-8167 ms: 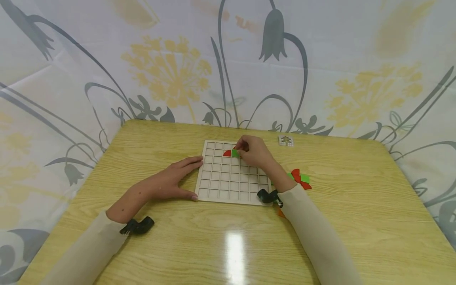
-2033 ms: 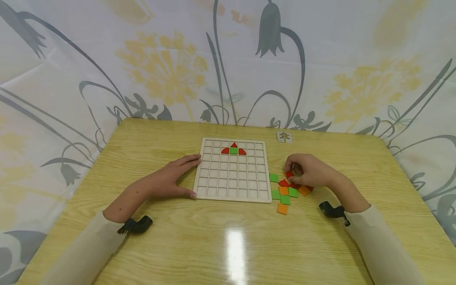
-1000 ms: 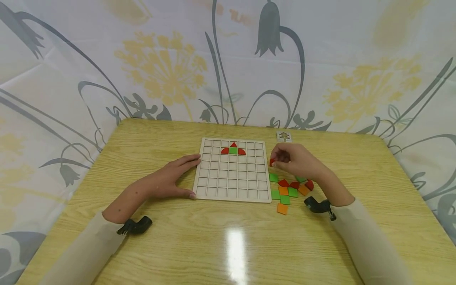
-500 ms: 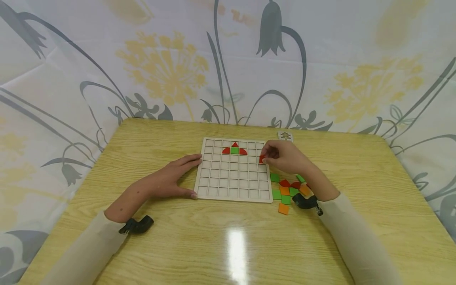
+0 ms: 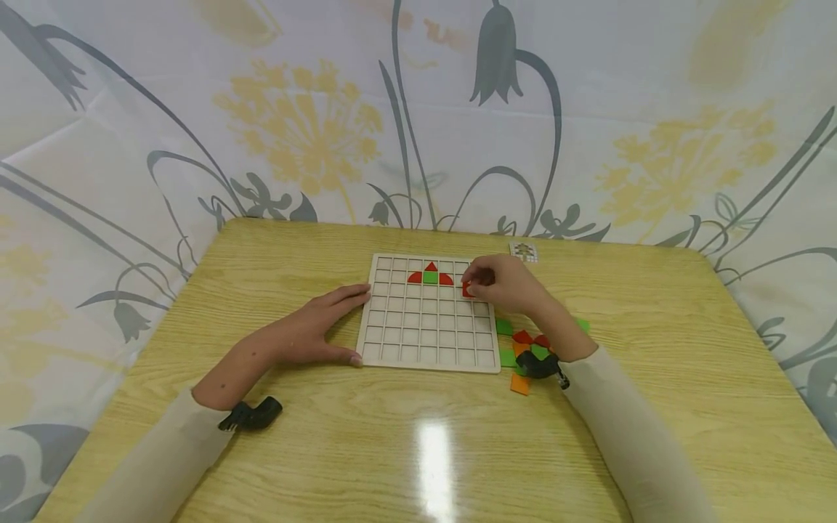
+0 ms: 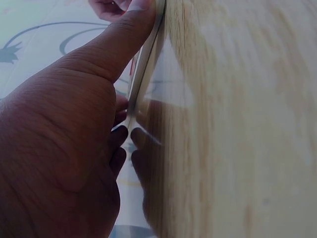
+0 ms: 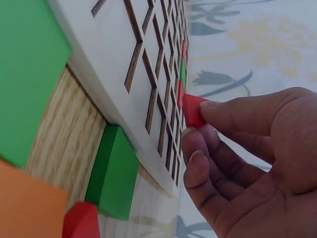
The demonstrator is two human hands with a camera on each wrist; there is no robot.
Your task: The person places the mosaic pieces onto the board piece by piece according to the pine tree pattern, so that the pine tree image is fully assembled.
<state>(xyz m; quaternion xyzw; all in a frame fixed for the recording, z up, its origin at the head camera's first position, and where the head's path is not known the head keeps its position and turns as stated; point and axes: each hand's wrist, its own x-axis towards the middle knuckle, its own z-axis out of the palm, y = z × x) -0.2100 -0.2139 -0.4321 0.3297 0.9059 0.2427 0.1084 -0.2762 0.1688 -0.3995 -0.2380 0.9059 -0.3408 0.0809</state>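
Right hand [image 5: 500, 283] pinches a red piece [image 5: 467, 289] between thumb and fingers, over the board [image 5: 392, 353]; contact with the board, can't tell. Past the fingertips: red curved piece [image 5: 447, 279], then green square [image 5: 430, 277]. Risk: fingers cover part of the held piece, so it may land crooked on a grid ridge. Reaching too far could knock the curved one loose. Left hand [image 5: 310, 330], across the board from the grip, touches the edge with straight fingers, holding nothing; light contact may let the board skid. Loose pieces [image 5: 503, 326] behind the grip could scatter if the wrist drops.
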